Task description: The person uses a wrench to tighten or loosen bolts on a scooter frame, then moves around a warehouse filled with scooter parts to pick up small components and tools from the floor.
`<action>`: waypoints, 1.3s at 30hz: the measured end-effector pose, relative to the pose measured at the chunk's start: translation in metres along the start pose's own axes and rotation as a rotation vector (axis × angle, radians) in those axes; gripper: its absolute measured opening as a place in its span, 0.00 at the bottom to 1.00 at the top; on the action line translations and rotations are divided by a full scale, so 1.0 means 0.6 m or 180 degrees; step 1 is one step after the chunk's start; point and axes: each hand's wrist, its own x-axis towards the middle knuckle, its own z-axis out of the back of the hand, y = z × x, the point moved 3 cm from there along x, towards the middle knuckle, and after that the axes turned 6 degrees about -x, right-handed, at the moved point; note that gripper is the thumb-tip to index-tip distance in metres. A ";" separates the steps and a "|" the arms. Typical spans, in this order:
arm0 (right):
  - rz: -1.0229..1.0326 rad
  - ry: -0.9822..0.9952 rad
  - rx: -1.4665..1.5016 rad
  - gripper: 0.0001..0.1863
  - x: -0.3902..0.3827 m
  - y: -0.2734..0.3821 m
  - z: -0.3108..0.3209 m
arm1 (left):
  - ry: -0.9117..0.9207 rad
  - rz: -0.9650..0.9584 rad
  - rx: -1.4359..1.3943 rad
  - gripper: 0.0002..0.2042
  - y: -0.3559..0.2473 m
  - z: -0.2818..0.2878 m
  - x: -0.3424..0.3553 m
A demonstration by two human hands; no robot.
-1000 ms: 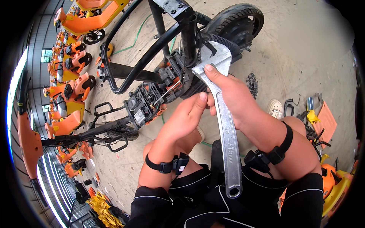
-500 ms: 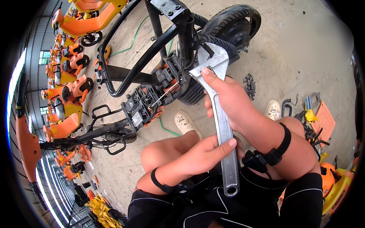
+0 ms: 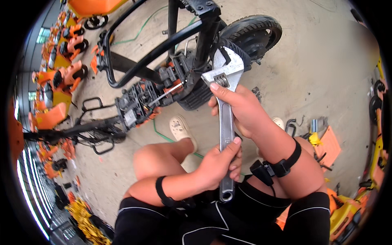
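Both hands grip the adjustable wrench [image 3: 226, 122] — black frame [image 3: 163, 45], wheel [image 3: 253, 34] just behind.

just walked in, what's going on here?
A person sits on a concrete floor holding a large adjustable wrench in both hands. The right hand grips it just below the head, thumb by the adjuster; the left hand holds the lower handle. The wrench head is up by the black frame of a small wheeled vehicle, near its rear tyre. Whether it is seated on a nut cannot be told.
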 end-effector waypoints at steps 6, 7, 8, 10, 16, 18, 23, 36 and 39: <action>-0.0125 0.0057 -0.0096 0.17 0.003 -0.006 0.003 | 0.0027 -0.0105 -0.0146 0.18 -0.017 0.013 0.022; -0.0142 0.0053 -0.0127 0.18 0.002 -0.005 0.003 | 0.0041 -0.0112 -0.0168 0.18 -0.022 0.013 0.025; -0.0148 0.0053 -0.0185 0.18 0.003 -0.005 0.002 | 0.0039 -0.0120 -0.0177 0.18 -0.028 0.015 0.027; -0.0154 0.0048 -0.0294 0.19 0.001 -0.003 0.001 | 0.0032 -0.0146 -0.0203 0.18 -0.037 0.014 0.029; -0.0158 0.0022 -0.0505 0.21 0.003 -0.001 0.001 | -0.0025 -0.0185 -0.0111 0.18 -0.050 0.021 0.042; -0.0210 0.0032 -0.0655 0.22 0.004 0.000 0.004 | 0.0014 -0.0182 -0.0051 0.18 -0.056 0.024 0.047; -0.0298 0.0045 -0.0923 0.23 0.002 0.013 0.005 | -0.0006 -0.0162 0.0066 0.16 -0.071 0.024 0.060; -0.0541 0.0196 -0.1000 0.24 0.026 -0.008 0.019 | -0.0421 -0.0175 0.0773 0.14 -0.088 0.054 0.112; -0.0495 0.0237 -0.0905 0.23 0.031 -0.010 0.018 | -0.0470 -0.0223 0.1032 0.12 -0.100 0.059 0.122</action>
